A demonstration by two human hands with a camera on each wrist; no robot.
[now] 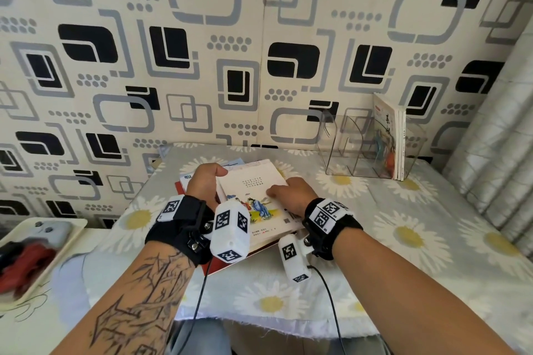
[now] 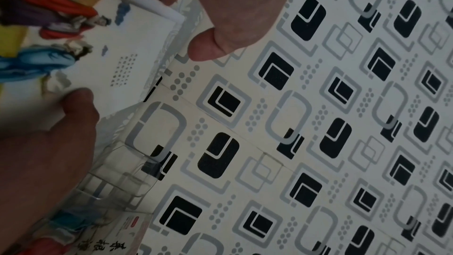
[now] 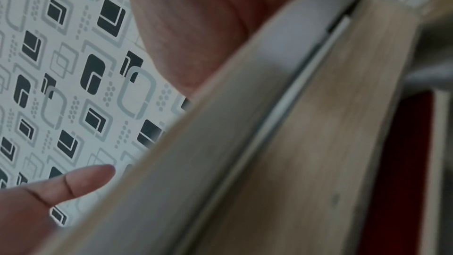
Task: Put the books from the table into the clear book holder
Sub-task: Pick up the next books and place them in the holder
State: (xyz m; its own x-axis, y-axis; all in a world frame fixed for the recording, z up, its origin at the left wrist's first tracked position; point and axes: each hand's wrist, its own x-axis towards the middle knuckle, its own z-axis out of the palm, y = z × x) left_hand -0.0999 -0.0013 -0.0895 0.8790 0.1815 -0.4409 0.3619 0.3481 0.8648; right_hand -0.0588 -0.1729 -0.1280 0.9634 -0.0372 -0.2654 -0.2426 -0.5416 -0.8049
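A stack of books lies mid-table, and its top book (image 1: 253, 196) has a white cover with painted figures in blue and red. My left hand (image 1: 212, 179) grips that book's left edge, thumb (image 2: 208, 46) over the top. My right hand (image 1: 281, 189) holds its right edge, thumb lying on the cover (image 2: 98, 55). The fingers underneath are hidden. Close page edges (image 3: 318, 143) fill the right wrist view. The clear book holder (image 1: 340, 150) stands at the back right, and thin books (image 1: 389, 135) stand upright in its rightmost compartment.
A daisy-print cloth (image 1: 403, 236) covers the table, which is pushed against a patterned wall (image 1: 230, 37). A tray (image 1: 72, 236) with red and grey items sits on a lower surface at the left. Wrist-camera cables (image 1: 328, 297) hang over the front edge.
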